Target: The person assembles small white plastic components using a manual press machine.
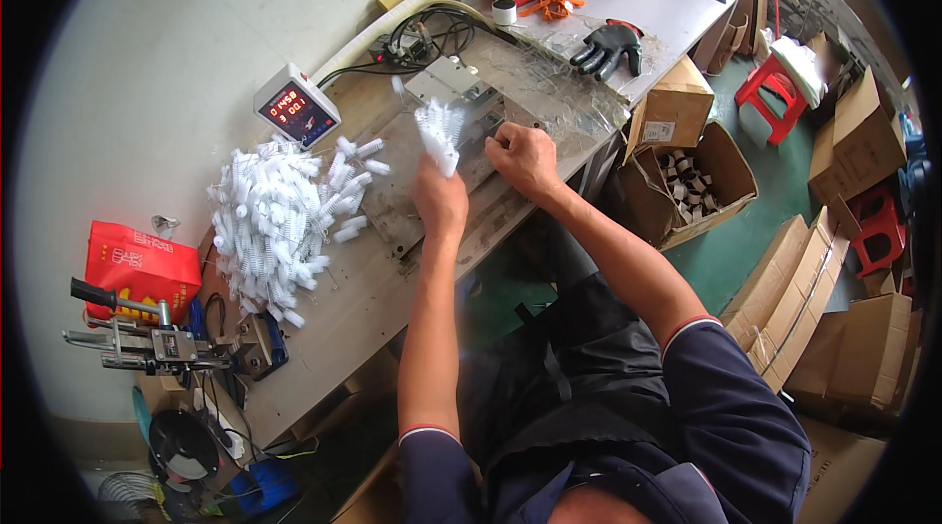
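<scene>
White plastic bundle gripped in left hand, right hand fisted on bench, red packet far left.

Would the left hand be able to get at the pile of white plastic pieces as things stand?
Probably yes: the pile of white plastic pieces lies just beside the left hand on open bench, though that hand already holds a white bunch.

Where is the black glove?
In the head view the black glove lies palm-down at the far right end of the workbench, beyond the right hand, on clear plastic sheeting and near an orange cord.
</scene>
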Available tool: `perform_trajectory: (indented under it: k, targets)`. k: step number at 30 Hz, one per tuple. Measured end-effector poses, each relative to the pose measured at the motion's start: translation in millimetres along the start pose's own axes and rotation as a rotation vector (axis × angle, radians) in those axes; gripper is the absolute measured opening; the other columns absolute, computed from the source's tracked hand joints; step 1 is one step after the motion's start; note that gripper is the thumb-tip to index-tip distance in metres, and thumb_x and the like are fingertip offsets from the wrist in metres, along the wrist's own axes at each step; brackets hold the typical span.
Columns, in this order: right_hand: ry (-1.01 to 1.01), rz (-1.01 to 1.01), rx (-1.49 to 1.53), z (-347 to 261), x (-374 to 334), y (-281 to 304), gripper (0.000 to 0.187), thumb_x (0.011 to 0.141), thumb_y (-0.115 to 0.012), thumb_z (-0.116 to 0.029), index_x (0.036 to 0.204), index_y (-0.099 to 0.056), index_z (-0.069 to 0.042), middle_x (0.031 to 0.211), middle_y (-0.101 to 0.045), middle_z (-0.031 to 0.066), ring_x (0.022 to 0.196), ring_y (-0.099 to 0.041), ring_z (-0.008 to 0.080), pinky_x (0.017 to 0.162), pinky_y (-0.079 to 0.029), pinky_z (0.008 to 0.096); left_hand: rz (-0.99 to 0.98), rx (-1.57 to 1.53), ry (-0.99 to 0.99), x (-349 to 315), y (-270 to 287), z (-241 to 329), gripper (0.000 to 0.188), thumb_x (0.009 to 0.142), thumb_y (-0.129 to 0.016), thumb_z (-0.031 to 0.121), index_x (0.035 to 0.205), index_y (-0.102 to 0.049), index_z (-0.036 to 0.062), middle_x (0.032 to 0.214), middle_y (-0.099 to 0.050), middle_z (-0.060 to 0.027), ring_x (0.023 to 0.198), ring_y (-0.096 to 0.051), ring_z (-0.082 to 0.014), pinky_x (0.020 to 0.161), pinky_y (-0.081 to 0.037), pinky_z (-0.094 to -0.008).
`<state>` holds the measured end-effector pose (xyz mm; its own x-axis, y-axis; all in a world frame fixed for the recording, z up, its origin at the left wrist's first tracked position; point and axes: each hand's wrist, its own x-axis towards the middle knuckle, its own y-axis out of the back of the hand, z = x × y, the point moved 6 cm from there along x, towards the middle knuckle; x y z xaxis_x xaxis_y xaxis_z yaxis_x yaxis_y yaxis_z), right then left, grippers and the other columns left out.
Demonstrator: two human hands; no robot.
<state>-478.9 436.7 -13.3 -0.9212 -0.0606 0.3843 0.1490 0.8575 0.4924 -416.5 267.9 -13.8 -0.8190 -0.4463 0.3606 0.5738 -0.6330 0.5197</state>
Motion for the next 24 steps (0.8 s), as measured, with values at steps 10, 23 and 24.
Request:
perform_trajectory:
  k: [10,23,24]
  targets:
    - [-0.002,0.002,0.015,9.7,2.7,2.0,0.022,0.082,-0.071,-0.026,0.077,-0.069,-0.005,0.069,-0.066,0.0175,0.069,-0.067,0.0371,0.065,-0.052,0.0444,-0.046,0.326,-0.286,-6.4,-21.5,32.4,0.014,0.089,-0.056,0.0,0.103,-0.058,-0.0003,0.097,-0.066,-0.0252,0.093,-0.064,-0.0472,0.081,-0.05,-0.0551]
    - [0.003,0.019,0.144,7.9,-2.9,5.2,0.027,0.087,-0.07,-0.031,0.084,-0.07,-0.004,0.075,-0.068,0.0209,0.073,-0.069,0.0395,0.069,-0.054,0.0461,-0.551,-1.531,0.632,-42.9,26.5,-5.4,0.012,0.104,-0.054,0.017,0.104,-0.057,0.005,0.068,-0.041,0.0021,0.053,-0.036,-0.0079,0.039,-0.026,-0.0215]
    - [0.04,0.027,0.148,4.3,-4.2,5.8,0.026,0.087,-0.071,-0.03,0.084,-0.07,-0.004,0.075,-0.068,0.0207,0.072,-0.069,0.0392,0.067,-0.054,0.0456,-0.543,-1.529,0.625,-45.1,30.0,-7.5,0.012,0.104,-0.054,0.017,0.104,-0.057,0.005,0.068,-0.041,0.0021,0.053,-0.036,-0.0079,0.039,-0.026,-0.0215]
